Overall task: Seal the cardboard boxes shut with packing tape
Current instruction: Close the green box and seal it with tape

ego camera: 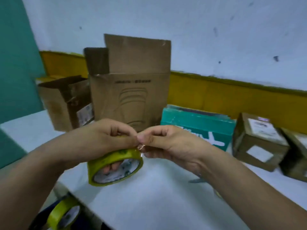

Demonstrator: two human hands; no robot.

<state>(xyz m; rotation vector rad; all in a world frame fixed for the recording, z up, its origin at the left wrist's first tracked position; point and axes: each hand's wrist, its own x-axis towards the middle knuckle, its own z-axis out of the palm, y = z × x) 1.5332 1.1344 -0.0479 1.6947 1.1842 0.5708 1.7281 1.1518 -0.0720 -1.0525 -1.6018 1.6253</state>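
My left hand [106, 135] grips a yellow roll of packing tape [114, 166] above the white table [149, 196], fingers passed through its core. Thumb and forefinger of my right hand [166, 143] pinch at the tape's loose end [140, 147] on the roll's top edge. Behind the hands stands a tall brown cardboard box [131, 100] with its top flaps raised. A smaller open cardboard box [66, 102] stands to its left.
A teal box [199, 128] lies right of the tall box. Two closed labelled cardboard boxes [259, 143] sit at the far right. A second yellow tape roll [63, 214] lies below the table's front left corner. The wall runs close behind the boxes.
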